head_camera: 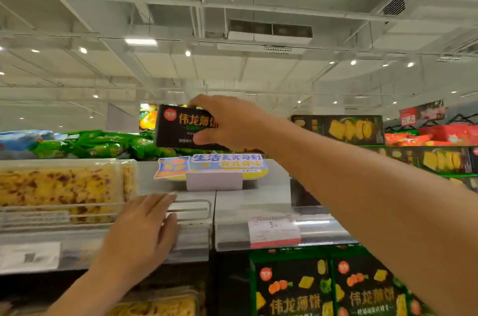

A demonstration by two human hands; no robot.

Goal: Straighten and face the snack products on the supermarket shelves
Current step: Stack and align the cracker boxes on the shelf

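Head view: right hand (227, 121) grips black box (181, 127) (伟龙薄饼).

Both forearms are bare, no sleeves showing; left hand (139, 233) and right hand (227, 121) ungloved.

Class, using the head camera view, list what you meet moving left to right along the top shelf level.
Clear tray of yellow cake → left hand on the wire shelf rail → shelf sign, with the black box gripped by the right hand above it → white price tag.
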